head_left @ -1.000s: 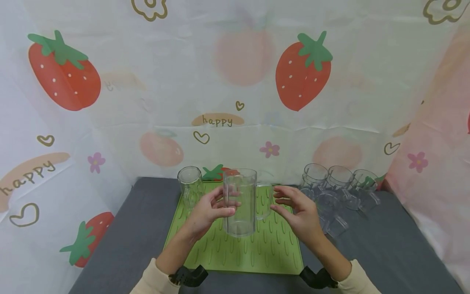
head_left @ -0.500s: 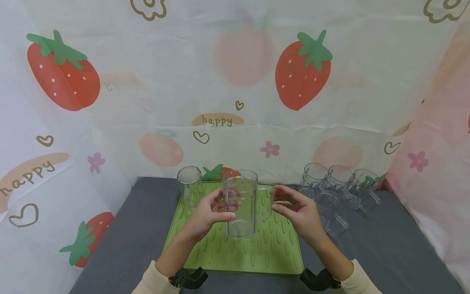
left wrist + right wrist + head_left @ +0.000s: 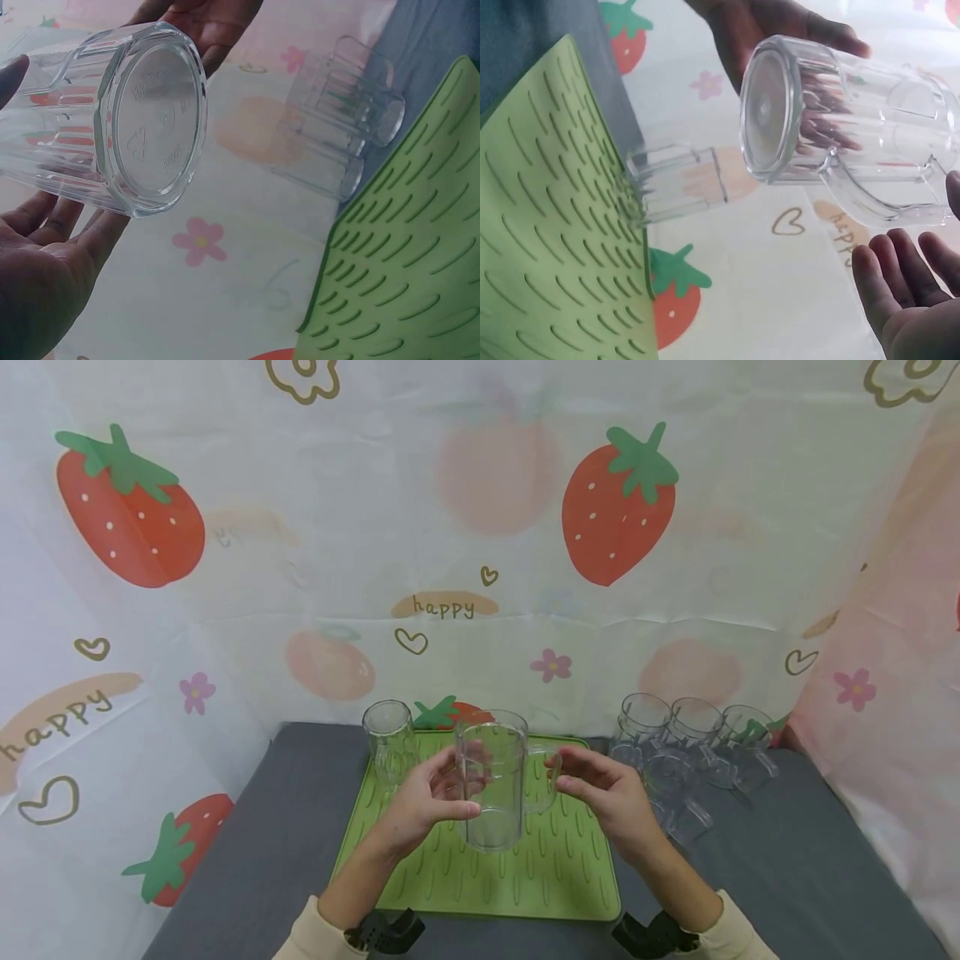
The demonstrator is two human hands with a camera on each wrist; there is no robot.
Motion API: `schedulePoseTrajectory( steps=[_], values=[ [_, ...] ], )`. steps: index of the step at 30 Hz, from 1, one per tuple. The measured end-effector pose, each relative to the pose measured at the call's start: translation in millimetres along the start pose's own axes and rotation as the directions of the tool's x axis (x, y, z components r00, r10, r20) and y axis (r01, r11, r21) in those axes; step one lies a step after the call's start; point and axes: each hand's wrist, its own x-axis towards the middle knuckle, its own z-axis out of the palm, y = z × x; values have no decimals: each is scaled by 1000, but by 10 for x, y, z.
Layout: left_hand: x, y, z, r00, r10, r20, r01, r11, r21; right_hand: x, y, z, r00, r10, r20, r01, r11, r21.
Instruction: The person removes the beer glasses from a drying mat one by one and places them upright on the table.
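A clear ribbed mug (image 3: 497, 822) is held up over the green mat (image 3: 495, 889), its mouth upward. My left hand (image 3: 423, 797) grips its body from the left, thumb in front and fingers round the back. At the right, my right hand (image 3: 611, 793) pinches the outer side of the handle (image 3: 542, 802) between thumb and fingertips. The left wrist view shows the mug's round base (image 3: 157, 124) with moulded lettering. In the right wrist view the handle (image 3: 877, 206) reaches toward the right thumb and fingers.
Another clear mug (image 3: 388, 752) stands at the mat's back left corner. Several clear mugs (image 3: 696, 727) cluster on the grey cloth (image 3: 810, 860) right of the mat. A strawberry-print curtain (image 3: 360, 543) hangs behind and along both sides.
The right thumb and fingers have closed in on the handle. The mug has sunk slightly and its mouth has shifted a little to the right; the left hand keeps its grip.
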Motion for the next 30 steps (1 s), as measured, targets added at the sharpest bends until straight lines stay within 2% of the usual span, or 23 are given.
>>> schedulePoseTrajectory(
  steps=[5, 10, 19, 25, 30],
  values=[
    [-7, -8, 4, 1000, 11, 17, -11, 1000, -5, 3, 15, -14, 998, 14, 66, -25, 986, 166],
    [-15, -27, 0, 1000, -1, 22, 1, 1000, 5, 8, 24, -5, 996, 24, 91, -44, 974, 224],
    [-19, -59, -7, 1000, 6, 24, -7, 1000, 11, 19, 53, 14, 996, 49, 73, -62, 979, 194],
    [-20, -63, -8, 1000, -8, 21, 7, 1000, 18, 18, 64, 28, 998, 25, 50, -32, 992, 126],
    [-30, -77, -13, 1000, -9, 24, 9, 1000, 12, 10, 57, 34, 999, 9, 45, -14, 993, 114]
  ],
)
